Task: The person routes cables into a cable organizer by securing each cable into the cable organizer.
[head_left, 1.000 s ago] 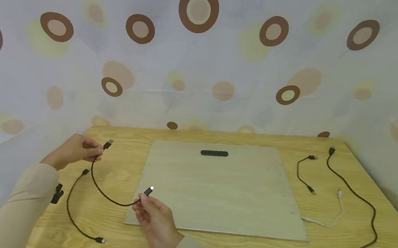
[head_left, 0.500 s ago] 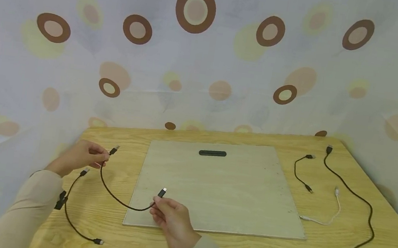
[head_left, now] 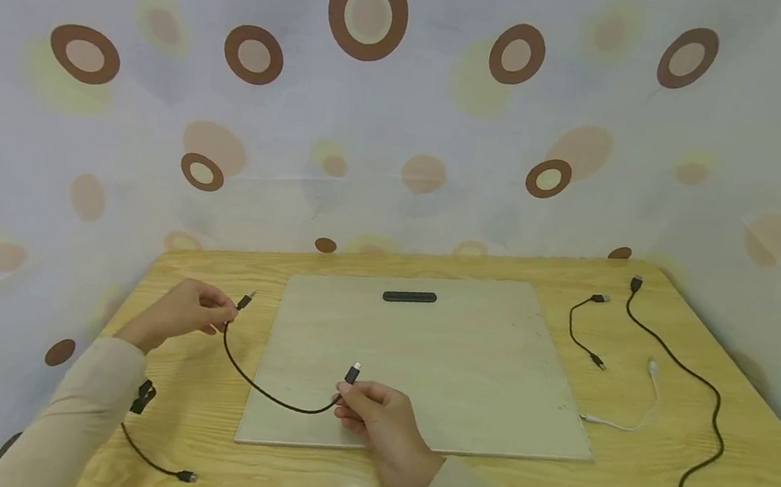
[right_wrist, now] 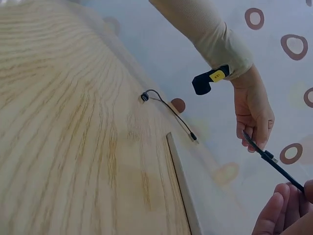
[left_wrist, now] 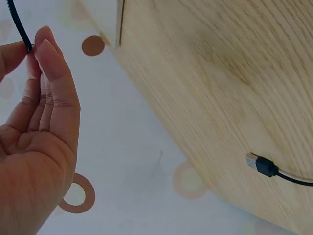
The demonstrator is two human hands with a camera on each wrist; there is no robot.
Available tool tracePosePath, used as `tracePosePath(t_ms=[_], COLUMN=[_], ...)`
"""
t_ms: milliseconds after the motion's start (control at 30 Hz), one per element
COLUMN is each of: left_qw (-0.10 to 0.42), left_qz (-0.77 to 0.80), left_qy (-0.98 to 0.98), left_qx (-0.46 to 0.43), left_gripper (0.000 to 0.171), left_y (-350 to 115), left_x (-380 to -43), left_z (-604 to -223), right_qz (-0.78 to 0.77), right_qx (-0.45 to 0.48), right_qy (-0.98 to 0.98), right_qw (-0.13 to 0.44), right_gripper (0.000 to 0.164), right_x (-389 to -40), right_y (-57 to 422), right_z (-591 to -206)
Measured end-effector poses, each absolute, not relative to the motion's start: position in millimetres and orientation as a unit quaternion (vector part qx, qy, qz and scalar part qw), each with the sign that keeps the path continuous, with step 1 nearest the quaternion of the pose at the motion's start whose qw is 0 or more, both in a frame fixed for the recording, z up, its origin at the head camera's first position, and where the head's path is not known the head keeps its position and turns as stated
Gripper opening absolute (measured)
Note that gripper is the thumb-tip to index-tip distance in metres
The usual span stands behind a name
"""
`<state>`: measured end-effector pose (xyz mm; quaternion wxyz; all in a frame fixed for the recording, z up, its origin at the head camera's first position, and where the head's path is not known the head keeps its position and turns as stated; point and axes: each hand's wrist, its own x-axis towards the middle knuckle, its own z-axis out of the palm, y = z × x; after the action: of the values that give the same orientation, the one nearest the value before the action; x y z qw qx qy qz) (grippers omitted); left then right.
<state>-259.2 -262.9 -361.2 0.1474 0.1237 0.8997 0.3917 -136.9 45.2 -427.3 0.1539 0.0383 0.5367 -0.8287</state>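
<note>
A short black USB cable hangs in a sagging curve between both hands, over the left front of the pale board. My left hand pinches it between thumb and fingers just below the USB-A plug. With thumb and fingertips, my right hand pinches the other end, below a smaller plug that points up. In the left wrist view, the left hand grips the cord near the top left. The right wrist view has the left hand and part of the right hand along the cable.
Another black cable lies left of the board, partly behind the left sleeve. A black bar rests at the board's back. On the right lie a short black cable, a white cable and a long black cable. Patterned sheeting surrounds the table.
Both hands have moved right with the cable, the right hand farther, so the cable's ends are more spread. The view has shifted slightly. The left sleeve now covers part of the left cable.
</note>
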Motion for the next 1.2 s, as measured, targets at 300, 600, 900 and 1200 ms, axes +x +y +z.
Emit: tracePosePath(t_ms=[300,600,900,1200], left_qw=[0.143,0.143,0.163,0.172], left_qz=[0.408,0.426,0.418,0.419], left_qy=[0.894,0.884,0.881,0.877], left_qx=[0.12,0.129,0.153,0.158], left_gripper=[0.023,0.02,0.019,0.017], left_y=[-233,-200,-174,-149], left_x=[-255,-257,-268,-276], left_z=[-362,-363,-373,-381], right_qz=[-0.812,-0.816,-0.811,-0.807], right_qx=[0.051,0.094,0.13,0.155], right_qy=[0.562,0.556,0.562,0.564], right_qw=[0.15,0.125,0.096,0.08], right_gripper=[0.035,0.029,0.024,0.01], right_x=[-138,-138,-138,-134], right_y=[81,109,128,144], right_z=[-423,-423,-429,-433])
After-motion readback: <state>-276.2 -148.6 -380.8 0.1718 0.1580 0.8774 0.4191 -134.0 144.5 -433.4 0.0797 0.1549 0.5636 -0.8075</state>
